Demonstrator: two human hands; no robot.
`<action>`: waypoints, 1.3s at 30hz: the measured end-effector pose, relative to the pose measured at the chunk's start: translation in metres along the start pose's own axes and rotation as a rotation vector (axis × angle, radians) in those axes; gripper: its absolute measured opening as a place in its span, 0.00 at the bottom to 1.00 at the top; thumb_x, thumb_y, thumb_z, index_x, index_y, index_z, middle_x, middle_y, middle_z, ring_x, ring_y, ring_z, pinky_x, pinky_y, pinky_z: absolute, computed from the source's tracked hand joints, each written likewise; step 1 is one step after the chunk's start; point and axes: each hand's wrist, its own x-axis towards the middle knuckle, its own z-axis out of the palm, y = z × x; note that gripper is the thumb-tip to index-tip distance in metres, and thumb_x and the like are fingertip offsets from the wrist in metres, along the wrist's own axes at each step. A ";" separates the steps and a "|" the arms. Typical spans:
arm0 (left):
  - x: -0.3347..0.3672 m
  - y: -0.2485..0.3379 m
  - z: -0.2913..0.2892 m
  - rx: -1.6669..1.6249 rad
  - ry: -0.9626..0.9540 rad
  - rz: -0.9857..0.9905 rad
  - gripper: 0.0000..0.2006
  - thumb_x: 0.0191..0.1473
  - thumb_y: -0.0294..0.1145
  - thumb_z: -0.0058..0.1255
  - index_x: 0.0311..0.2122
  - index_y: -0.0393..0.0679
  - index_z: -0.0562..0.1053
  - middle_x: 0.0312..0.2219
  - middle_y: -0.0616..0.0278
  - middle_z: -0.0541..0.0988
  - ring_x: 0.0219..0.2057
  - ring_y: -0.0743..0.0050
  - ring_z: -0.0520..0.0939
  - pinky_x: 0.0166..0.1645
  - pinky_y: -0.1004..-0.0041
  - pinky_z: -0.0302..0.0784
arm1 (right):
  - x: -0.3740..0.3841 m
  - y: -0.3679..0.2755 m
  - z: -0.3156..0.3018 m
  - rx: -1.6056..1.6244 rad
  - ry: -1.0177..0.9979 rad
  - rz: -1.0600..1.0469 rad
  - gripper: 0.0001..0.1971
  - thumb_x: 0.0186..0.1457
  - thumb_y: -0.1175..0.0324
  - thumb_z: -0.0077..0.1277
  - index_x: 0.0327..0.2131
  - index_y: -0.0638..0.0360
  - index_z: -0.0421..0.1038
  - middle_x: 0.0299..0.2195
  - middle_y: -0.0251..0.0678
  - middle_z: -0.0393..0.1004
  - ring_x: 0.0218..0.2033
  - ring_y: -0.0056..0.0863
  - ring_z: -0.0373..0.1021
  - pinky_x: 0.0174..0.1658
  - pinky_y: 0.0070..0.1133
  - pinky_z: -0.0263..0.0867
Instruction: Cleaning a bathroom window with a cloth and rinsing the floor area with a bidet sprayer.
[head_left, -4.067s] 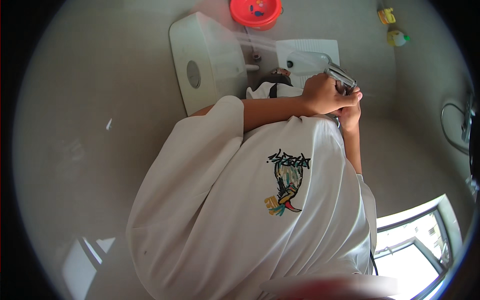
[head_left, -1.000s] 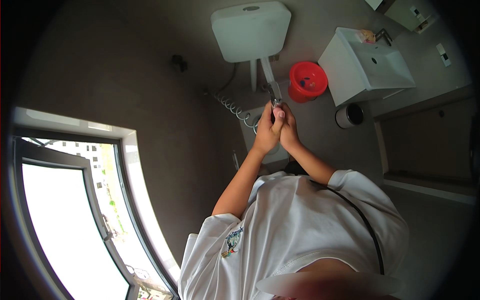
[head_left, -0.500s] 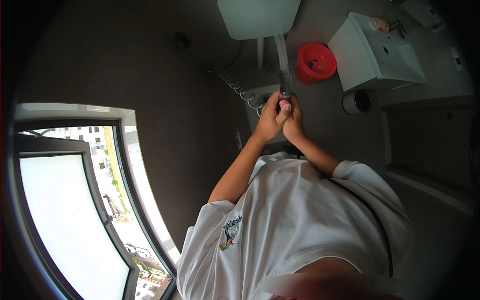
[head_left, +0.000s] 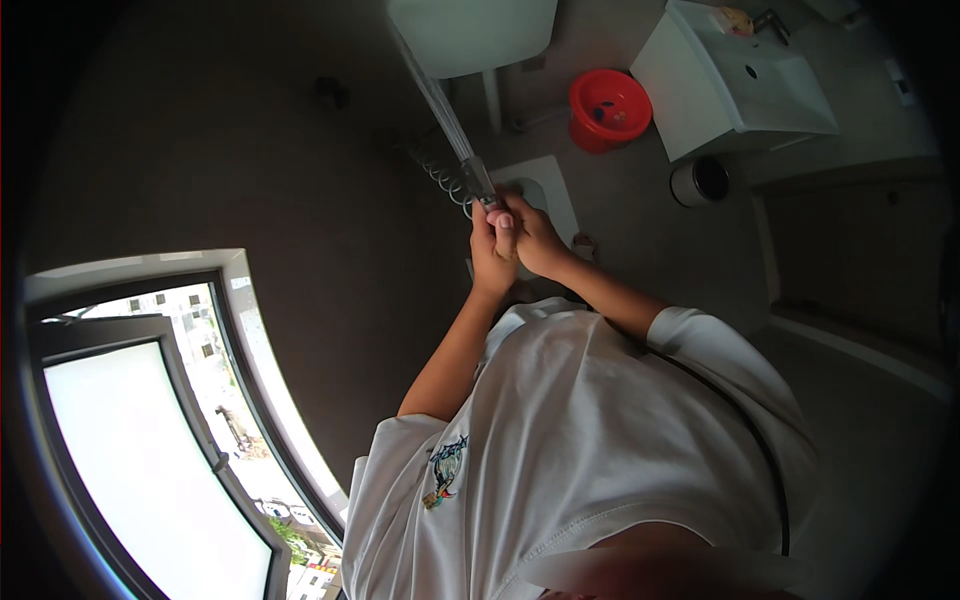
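In front of my chest, my left hand and my right hand are closed together around the handle of a hand-held sprayer. A straight jet of water leaves its head, slanting up and left past the left side of the white cistern. A coiled hose runs to the left side of my hands. Beyond and partly behind them lies a white squat toilet pan. My fingers hide most of the handle.
A red bucket with small things in it stands beside a white washbasin cabinet. A round bin is on the floor at the right. An opened window with a dark frame is on the left.
Both hands have moved left with the sprayer and tilted it leftward. Its jet has swung from below the cistern's right part to the cistern's left side. The view has shifted slightly.
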 end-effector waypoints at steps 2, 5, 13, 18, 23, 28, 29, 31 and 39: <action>-0.006 -0.006 0.000 -0.007 -0.015 -0.047 0.20 0.66 0.49 0.41 0.47 0.40 0.66 0.35 0.62 0.73 0.37 0.74 0.73 0.45 0.73 0.71 | -0.002 0.010 0.005 0.005 -0.005 0.096 0.19 0.64 0.63 0.47 0.55 0.59 0.66 0.41 0.37 0.77 0.43 0.25 0.73 0.48 0.23 0.68; -0.013 -0.015 0.008 -0.042 -0.037 -0.086 0.19 0.67 0.48 0.40 0.47 0.40 0.66 0.35 0.64 0.72 0.37 0.75 0.71 0.46 0.74 0.69 | -0.013 0.023 0.002 -0.069 0.076 0.164 0.18 0.65 0.61 0.45 0.55 0.58 0.66 0.41 0.38 0.78 0.44 0.26 0.74 0.48 0.23 0.68; -0.005 -0.017 0.030 0.115 -0.241 -0.112 0.30 0.61 0.57 0.45 0.54 0.39 0.66 0.43 0.48 0.77 0.45 0.51 0.79 0.51 0.64 0.72 | -0.027 0.058 -0.025 0.030 0.272 0.071 0.15 0.64 0.61 0.47 0.50 0.59 0.68 0.37 0.37 0.78 0.41 0.26 0.76 0.45 0.24 0.70; -0.007 -0.001 0.034 0.113 -0.223 -0.062 0.29 0.61 0.59 0.44 0.52 0.42 0.66 0.37 0.55 0.77 0.39 0.64 0.78 0.48 0.68 0.73 | -0.033 0.043 -0.033 -0.011 0.199 0.037 0.11 0.65 0.64 0.45 0.45 0.60 0.68 0.36 0.33 0.75 0.40 0.22 0.72 0.48 0.21 0.67; -0.027 -0.053 0.024 0.198 -0.231 -0.529 0.24 0.66 0.55 0.39 0.51 0.41 0.67 0.36 0.56 0.78 0.38 0.69 0.77 0.46 0.69 0.73 | -0.036 0.095 -0.016 0.089 0.206 0.424 0.15 0.67 0.58 0.43 0.48 0.58 0.71 0.39 0.35 0.76 0.42 0.25 0.72 0.48 0.22 0.67; -0.025 -0.065 0.021 0.066 -0.262 -0.528 0.29 0.63 0.59 0.42 0.55 0.43 0.66 0.33 0.48 0.80 0.32 0.54 0.84 0.41 0.63 0.79 | -0.035 0.097 -0.010 0.071 0.279 0.445 0.15 0.66 0.56 0.44 0.44 0.58 0.70 0.36 0.31 0.72 0.38 0.20 0.68 0.44 0.22 0.65; -0.028 -0.066 0.016 0.130 -0.287 -0.511 0.29 0.63 0.58 0.42 0.57 0.43 0.65 0.38 0.47 0.79 0.37 0.52 0.83 0.47 0.63 0.77 | -0.037 0.093 -0.007 -0.063 0.295 0.349 0.15 0.66 0.57 0.44 0.44 0.58 0.69 0.35 0.32 0.72 0.38 0.21 0.68 0.45 0.22 0.65; -0.020 -0.055 0.017 0.102 -0.252 -0.219 0.28 0.63 0.57 0.42 0.57 0.44 0.65 0.42 0.47 0.78 0.43 0.52 0.80 0.51 0.63 0.74 | -0.033 0.081 -0.008 -0.075 0.297 0.149 0.10 0.66 0.62 0.44 0.42 0.58 0.68 0.33 0.32 0.71 0.37 0.21 0.67 0.44 0.21 0.65; -0.016 -0.054 0.009 0.055 -0.314 -0.526 0.30 0.62 0.60 0.41 0.55 0.43 0.65 0.40 0.45 0.78 0.44 0.45 0.80 0.51 0.62 0.73 | -0.021 0.064 -0.006 -0.019 0.185 0.416 0.11 0.67 0.61 0.43 0.41 0.58 0.68 0.34 0.30 0.72 0.36 0.20 0.67 0.43 0.22 0.65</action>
